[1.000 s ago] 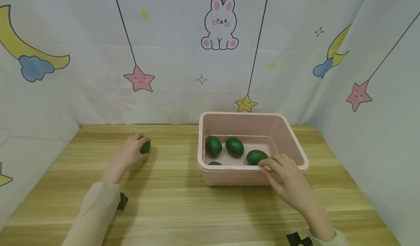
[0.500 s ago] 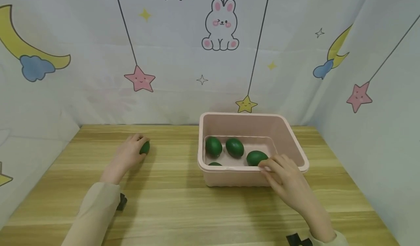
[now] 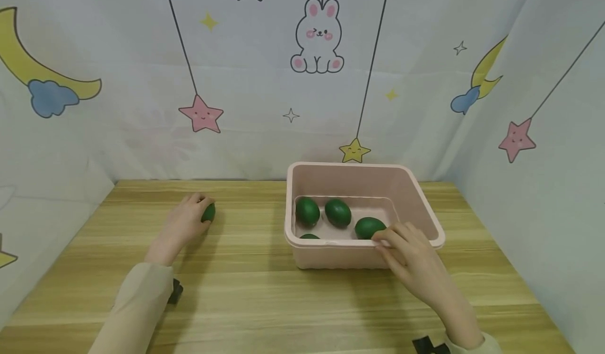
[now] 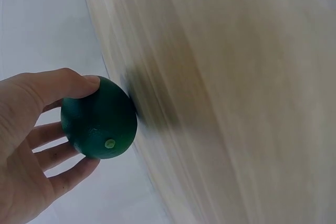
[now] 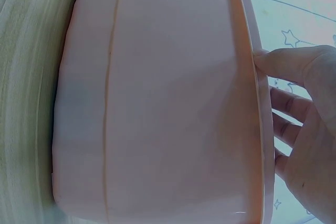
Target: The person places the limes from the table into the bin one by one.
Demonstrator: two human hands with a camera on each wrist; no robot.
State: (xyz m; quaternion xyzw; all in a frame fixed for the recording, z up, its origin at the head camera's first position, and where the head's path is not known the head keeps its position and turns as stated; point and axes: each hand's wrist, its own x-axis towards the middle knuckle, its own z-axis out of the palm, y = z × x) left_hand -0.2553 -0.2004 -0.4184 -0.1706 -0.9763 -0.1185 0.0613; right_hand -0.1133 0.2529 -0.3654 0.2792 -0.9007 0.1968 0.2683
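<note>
At the far left of the table, my left hand (image 3: 184, 220) holds a dark green lime (image 4: 100, 121), thumb on one side and fingers curled round the other. The lime is at the tabletop; whether it fully rests there I cannot tell. On the right stands a pale pink plastic bin (image 3: 340, 257) with several more limes inside, such as one lime (image 3: 337, 212) in the middle. The front wall partly hides another lime (image 3: 310, 236). My right hand (image 3: 416, 264) pinches the bin's front rim (image 5: 257, 103), with the thumb outside and the fingers over the inner side.
The wood-grain table (image 3: 246, 301) ends at a white curtain (image 3: 255, 81) printed with stars and a rabbit, which hangs behind and along both sides. Bare tabletop lies between the left hand and the bin.
</note>
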